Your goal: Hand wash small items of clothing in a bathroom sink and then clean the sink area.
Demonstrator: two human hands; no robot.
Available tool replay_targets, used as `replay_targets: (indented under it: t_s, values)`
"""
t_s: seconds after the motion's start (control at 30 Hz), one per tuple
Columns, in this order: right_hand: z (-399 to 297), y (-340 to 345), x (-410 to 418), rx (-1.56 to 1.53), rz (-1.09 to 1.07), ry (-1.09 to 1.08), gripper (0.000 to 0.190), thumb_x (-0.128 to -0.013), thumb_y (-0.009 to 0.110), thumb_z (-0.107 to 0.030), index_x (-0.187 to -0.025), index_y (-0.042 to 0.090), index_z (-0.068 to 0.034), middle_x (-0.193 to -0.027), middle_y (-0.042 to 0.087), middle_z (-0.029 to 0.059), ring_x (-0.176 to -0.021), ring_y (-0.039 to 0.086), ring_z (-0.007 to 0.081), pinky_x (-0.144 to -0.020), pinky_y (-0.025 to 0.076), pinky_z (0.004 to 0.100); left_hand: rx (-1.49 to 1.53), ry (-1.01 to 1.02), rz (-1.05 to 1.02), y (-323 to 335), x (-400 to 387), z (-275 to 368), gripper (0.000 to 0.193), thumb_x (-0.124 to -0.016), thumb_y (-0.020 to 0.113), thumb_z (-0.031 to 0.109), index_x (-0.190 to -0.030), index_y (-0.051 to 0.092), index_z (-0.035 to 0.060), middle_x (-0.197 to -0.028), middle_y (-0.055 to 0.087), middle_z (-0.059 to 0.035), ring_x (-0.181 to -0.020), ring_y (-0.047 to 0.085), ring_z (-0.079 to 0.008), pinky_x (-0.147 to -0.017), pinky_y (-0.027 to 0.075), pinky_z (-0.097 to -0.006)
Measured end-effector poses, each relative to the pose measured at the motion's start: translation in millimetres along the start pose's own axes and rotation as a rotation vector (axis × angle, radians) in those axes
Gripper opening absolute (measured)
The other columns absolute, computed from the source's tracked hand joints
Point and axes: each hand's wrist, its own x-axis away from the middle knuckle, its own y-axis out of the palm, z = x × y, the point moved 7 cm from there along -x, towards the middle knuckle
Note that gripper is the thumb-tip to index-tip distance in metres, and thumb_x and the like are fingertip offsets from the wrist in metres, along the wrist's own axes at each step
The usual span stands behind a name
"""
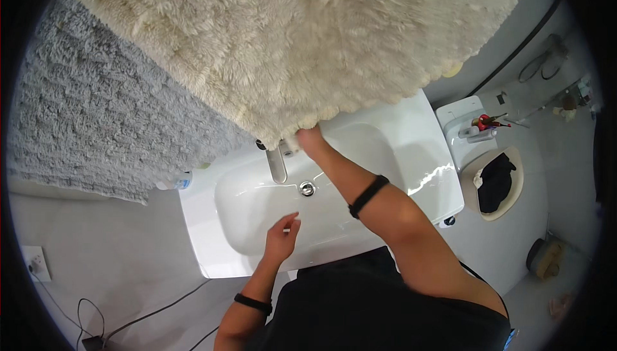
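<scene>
A white washbasin [337, 235] lies before me, with a metal faucet [276, 167] over its bowl and a round chrome drain [307, 188] below. My left hand [283, 237] hovers over the near part of the bowl, fingers loosely curled, with nothing visible in it. Past the faucet's right side reaches my right hand [310, 140], its fingers hidden under the scalloped edge of a fluffy cream textile [299, 42]. Whether it grips anything is not visible. A grey textured textile [106, 95] hangs to the left of the cream one.
Right of the basin stand a toilet [458, 114] with small bottles on it and a cream bin [513, 182] holding black cloth. A bottle with a blue label [183, 181] is by the basin's left edge. Cables [159, 310] run across the lower left, near a wall socket [37, 262].
</scene>
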Motion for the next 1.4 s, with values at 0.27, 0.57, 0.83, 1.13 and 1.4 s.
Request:
replay_targets:
  t_s: [0.27,0.57,0.83,1.13,1.4]
  values:
    - [77.8,36.3,-20.6,0.204,0.147,-0.418,0.053,-0.086,0.059,-0.026,-0.135,0.051,-0.007,-0.138,0.051,0.0174,-0.129,0.043,0.0401,-0.111,0.028,0.0530,-0.076,-0.114,-0.090,-3.1,35.6,-57.1,0.030,-0.092,0.065,0.023,-0.116,0.067,0.0059,-0.088,0.071,-0.0141,-0.081,0.069,-0.0204,-0.076,0.054,-0.0318]
    - [64.2,16.2,-7.9,0.507,0.315,-0.244,0.019,-0.082,0.055,-0.012,-0.095,0.063,-0.001,-0.104,0.065,0.0206,-0.103,0.058,0.0389,-0.090,0.047,0.0458,-0.160,-0.142,-0.150,-19.6,30.9,-53.8,0.029,-0.092,0.064,0.021,-0.116,0.066,0.0051,-0.090,0.071,-0.0148,-0.083,0.069,-0.0213,-0.078,0.055,-0.0324]
    - [48.8,58.0,20.4,0.471,-0.058,-0.356,0.045,-0.090,0.048,-0.015,-0.132,0.046,0.000,-0.130,0.053,0.0246,-0.119,0.053,0.0394,-0.101,0.042,0.0424,-0.109,-0.187,-0.178,-28.0,46.6,-82.0,0.030,-0.093,0.063,0.023,-0.118,0.066,0.0066,-0.093,0.071,-0.0150,-0.085,0.069,-0.0224,-0.079,0.054,-0.0328]
    - [8.0,51.6,62.0,0.836,0.120,-0.242,0.036,-0.079,0.062,-0.023,-0.106,0.062,0.001,-0.113,0.063,0.0195,-0.112,0.058,0.0334,-0.097,0.046,0.0404,0.018,-0.073,-0.163,-25.9,21.6,-76.9,0.029,-0.094,0.061,0.021,-0.121,0.063,0.0080,-0.096,0.071,-0.0109,-0.088,0.068,-0.0194,-0.078,0.055,-0.0325]
    - [26.7,72.9,200.2,0.288,-0.349,0.416,0.037,-0.087,0.062,-0.034,-0.107,0.069,-0.004,-0.095,0.070,0.0178,-0.089,0.068,0.0303,-0.077,0.053,0.0371,0.981,-0.386,0.050,-14.4,-39.4,-81.1,0.046,-0.092,0.065,0.024,-0.133,0.052,0.0062,-0.115,0.062,-0.0092,-0.098,0.063,-0.0193,-0.084,0.052,-0.0315]
